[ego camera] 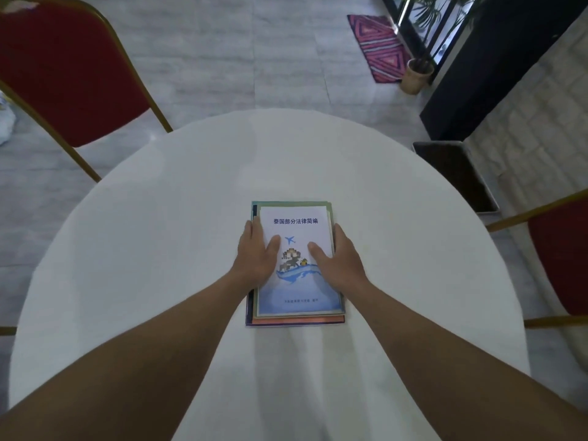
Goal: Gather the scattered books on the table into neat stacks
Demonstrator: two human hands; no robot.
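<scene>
1. Partly, the view is cut: the red chair (63, 68) at the far left loses its top and left side to the frame, and a second red chair (560, 259) at the right edge shows only a strip of seat and gold frame.
2. Below the top book (297, 230), the lower books show only as thin coloured edges, teal, orange and dark blue, so their number cannot be told.
3. The small line of print near the bottom of the top cover is too blurred to read, and the picture in its middle is blocky and partly hidden by the thumbs.
4. The stack of books (294, 321) lies flat near the middle of the round white desk (143, 249), edges closely lined up, with the lower books jutting out slightly at the left and near sides.
5. The top cover is white fading to blue, with a dark blue title line, a small blue aeroplane and a blue wave shape.
6. The left hand (256, 254) lies open on the stack's left edge, fingers along the side, thumb on the cover.
7. The right hand (339, 256) mirrors it on the right edge, fingers spread flat, thumb pointing inward; neither grips anything.
8. Both bare forearms reach in from the near corners, meeting at the stack.
</scene>
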